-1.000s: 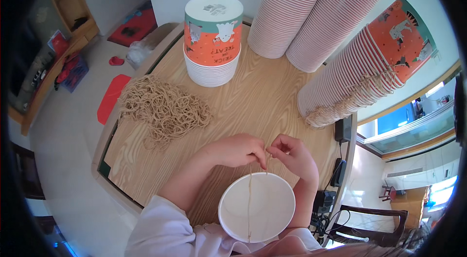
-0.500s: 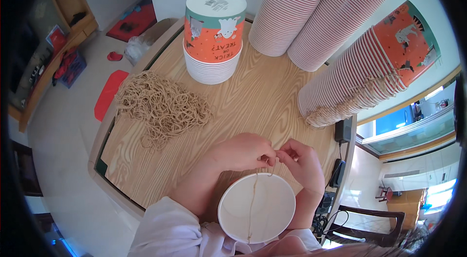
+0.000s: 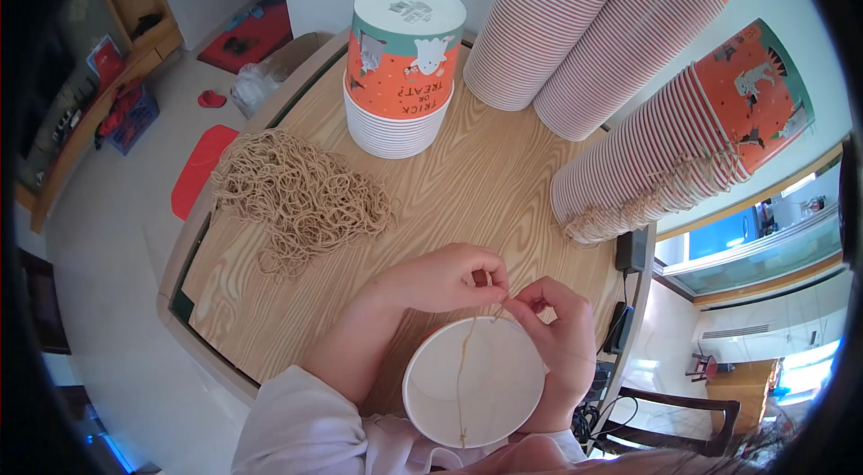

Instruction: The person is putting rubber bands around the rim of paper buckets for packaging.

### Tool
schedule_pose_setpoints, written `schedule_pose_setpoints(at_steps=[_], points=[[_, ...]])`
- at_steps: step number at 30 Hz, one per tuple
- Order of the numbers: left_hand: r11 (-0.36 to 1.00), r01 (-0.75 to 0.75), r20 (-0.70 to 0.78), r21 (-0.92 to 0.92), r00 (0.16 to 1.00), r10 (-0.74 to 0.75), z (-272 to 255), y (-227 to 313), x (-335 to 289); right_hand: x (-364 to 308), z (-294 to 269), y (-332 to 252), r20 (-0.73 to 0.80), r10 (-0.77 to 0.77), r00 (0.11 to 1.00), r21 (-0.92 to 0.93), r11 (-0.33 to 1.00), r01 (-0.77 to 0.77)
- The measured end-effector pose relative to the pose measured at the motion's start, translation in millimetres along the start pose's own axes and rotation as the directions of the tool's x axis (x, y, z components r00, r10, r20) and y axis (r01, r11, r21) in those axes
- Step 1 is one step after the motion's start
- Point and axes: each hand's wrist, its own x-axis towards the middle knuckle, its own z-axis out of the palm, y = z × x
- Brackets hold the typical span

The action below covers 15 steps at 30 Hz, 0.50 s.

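Observation:
A white-lined paper bucket (image 3: 508,376) stands mouth up against me at the table's near edge. A thin tan string (image 3: 462,385) runs across its mouth, from a knot at the near rim to the far rim. Just beyond that far rim, my left hand (image 3: 449,279) pinches the string's end between thumb and finger. My right hand (image 3: 559,327) meets it there, its thumb and forefinger also closed on the string. The fingertips almost touch; the exact loop between them is too small to make out. Left of my hands lies a tangled heap of tan strings (image 3: 301,205).
An upside-down stack of orange and green printed buckets (image 3: 400,84) stands at the back. Tall nested stacks (image 3: 557,17) lean on the wall behind. To the right, another bucket stack (image 3: 647,142) has strings hanging along its side. A black adapter (image 3: 631,252) sits by the right edge.
My right hand has moved slightly down and my left fingers have opened into a looser curl, both still pinching string at the rim. The view has shifted slightly.

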Motion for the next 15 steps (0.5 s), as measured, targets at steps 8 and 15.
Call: schedule_pose_setpoints(at_steps=[8,15], points=[[0.999,0.018,-0.009,-0.034,1.000,-0.018,5.3,-0.1,1.1,1.0,3.8,-2.8,0.024,-0.299,0.954,-0.059,0.952,0.300],[0.999,0.031,-0.011,-0.035,0.999,-0.032,3.8,0.7,1.8,4.1,1.8,-1.0,0.018,-0.328,0.944,-0.090,0.940,0.328]])
